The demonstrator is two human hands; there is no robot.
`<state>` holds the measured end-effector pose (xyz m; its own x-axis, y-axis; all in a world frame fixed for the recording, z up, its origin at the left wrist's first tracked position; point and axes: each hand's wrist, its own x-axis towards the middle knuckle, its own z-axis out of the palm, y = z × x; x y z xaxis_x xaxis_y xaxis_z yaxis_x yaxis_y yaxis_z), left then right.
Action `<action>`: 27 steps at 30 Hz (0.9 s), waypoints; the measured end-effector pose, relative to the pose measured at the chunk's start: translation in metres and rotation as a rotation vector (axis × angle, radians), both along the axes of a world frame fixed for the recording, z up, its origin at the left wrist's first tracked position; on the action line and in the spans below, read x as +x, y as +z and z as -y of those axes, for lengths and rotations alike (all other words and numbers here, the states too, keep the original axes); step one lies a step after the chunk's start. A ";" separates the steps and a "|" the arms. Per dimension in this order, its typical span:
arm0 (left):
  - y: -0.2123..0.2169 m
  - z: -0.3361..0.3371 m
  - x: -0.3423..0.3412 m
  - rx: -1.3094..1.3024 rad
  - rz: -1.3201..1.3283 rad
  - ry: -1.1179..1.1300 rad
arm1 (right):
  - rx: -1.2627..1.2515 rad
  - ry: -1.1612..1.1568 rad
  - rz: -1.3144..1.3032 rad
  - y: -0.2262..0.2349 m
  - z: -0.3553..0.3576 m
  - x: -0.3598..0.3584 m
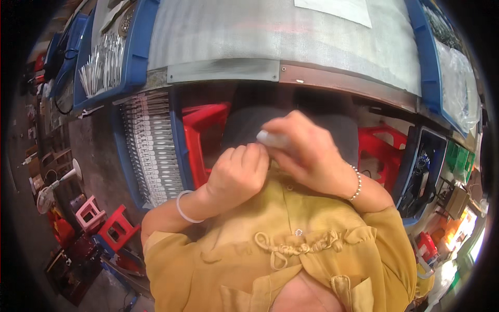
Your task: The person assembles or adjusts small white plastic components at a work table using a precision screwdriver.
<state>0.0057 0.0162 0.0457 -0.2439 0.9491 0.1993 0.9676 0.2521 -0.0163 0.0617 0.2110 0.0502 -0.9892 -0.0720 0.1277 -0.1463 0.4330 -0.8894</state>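
My left hand [235, 172] is closed in a fist in front of my chest, just off the bench's front edge. Whatever it may hold is hidden behind the fingers. Close against it, my right hand [311, 152] has its fingers curled in and is slightly blurred. A small white piece [274, 139] shows at its fingertips; I cannot make out whether it is a held part or a wrap on a finger. Both hands hover above my dark-clad lap.
The grey bench top [218, 36] lies ahead, with a white sheet [338, 9] on it. A blue bin [139, 62] of thin silver strips stands left; another blue bin [430, 88] with plastic bags stands right. Below left, a blue crate [182, 156] holds rows of metal parts. Red stools [195, 136] flank me.
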 end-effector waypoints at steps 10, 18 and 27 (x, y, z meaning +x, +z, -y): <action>-0.005 -0.005 -0.011 0.200 0.859 0.232 | 0.063 -0.214 -0.109 -0.024 -0.008 0.006; -0.013 -0.005 -0.010 0.185 2.198 0.608 | 0.093 -0.244 -0.053 -0.030 -0.019 0.012; -0.014 -0.011 0.008 0.019 0.202 0.211 | 0.011 -0.235 0.109 -0.032 -0.019 0.009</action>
